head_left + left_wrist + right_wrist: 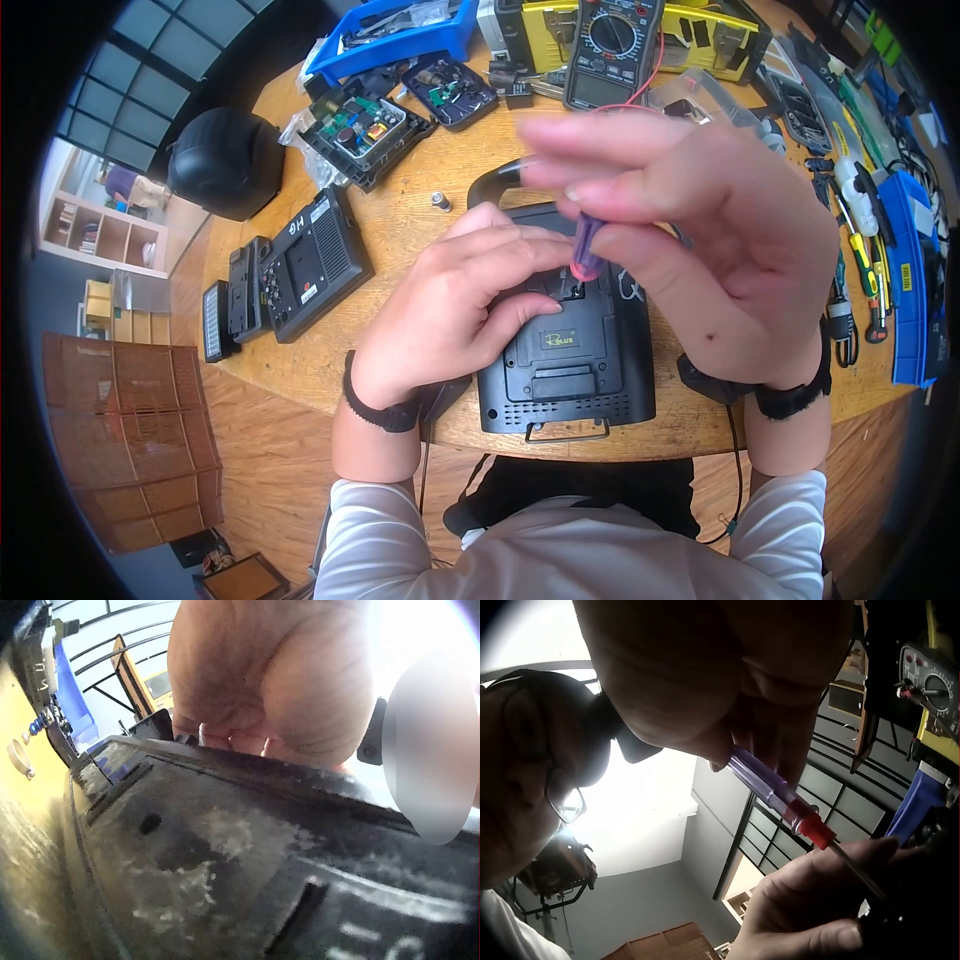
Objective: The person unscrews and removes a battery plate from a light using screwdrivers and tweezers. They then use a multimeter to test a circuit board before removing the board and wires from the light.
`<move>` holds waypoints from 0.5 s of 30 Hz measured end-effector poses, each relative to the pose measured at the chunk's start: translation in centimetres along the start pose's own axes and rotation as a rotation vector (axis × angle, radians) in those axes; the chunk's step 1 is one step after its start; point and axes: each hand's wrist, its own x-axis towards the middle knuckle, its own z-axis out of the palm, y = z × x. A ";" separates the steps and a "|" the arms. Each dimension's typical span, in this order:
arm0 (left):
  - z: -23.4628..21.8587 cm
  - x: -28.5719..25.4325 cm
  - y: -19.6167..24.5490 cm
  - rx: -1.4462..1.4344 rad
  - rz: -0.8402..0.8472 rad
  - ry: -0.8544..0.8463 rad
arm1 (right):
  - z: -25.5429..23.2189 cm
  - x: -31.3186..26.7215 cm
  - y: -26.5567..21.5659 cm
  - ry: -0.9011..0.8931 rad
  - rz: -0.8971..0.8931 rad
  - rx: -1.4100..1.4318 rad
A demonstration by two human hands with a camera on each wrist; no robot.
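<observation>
1. The right hand (700,230) pinches a small screwdriver with a clear purple handle and red collar (586,250) between thumb and fingertips. The tool points down, and its thin metal shaft meets the top of a black plastic battery-plate device with a carry handle (570,350) lying flat on the round wooden table (400,225).

2. From the right wrist view, the purple handle (769,787) leaves the curled fingers, the red collar sits below it, and the shaft runs on to where the left hand's fingers (817,900) press on the black casing.

3. The left hand (455,300) lies palm down on the device, just left of the screwdriver tip. Its fingers are bent over the casing, with the fingertips close beside the tool. They press rather than wrap round anything. The left wrist view shows the same hand (277,675) resting on the dusty black housing (225,847).

4. Left of the left hand sit a black boxy unit with a vented face (315,262) and a smaller black block (235,295) beside it.

5. Beyond both hands lie an opened black case showing a green circuit board (362,128), a blue plastic bin (395,35), and a dark multimeter with a yellow surround (612,50).

6. A small metal cylinder (440,201) stands on the table just beyond the left hand.

7. To the right of the right hand, hand tools with yellow and black grips (862,270) lie along the table edge.
</observation>
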 end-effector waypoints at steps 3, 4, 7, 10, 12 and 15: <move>0.2 0.2 -0.1 -0.034 -0.005 0.016 | -1.0 -0.4 -0.1 -0.107 -0.026 0.003; 0.3 0.4 -0.1 -0.054 0.005 0.033 | -1.5 -0.2 0.0 -0.138 -0.095 -0.090; 0.2 0.5 -0.1 -0.063 0.020 0.029 | -1.9 0.0 0.5 -0.159 -0.123 -0.141; -0.1 0.5 0.0 -0.064 0.009 0.009 | -1.2 0.4 0.4 -0.110 -0.088 -0.058; -0.2 0.3 0.0 -0.046 0.011 0.008 | -0.8 0.2 0.2 -0.071 -0.090 -0.019; 0.0 0.4 0.0 -0.034 0.020 0.014 | -0.7 -0.5 -0.1 -0.069 0.059 0.203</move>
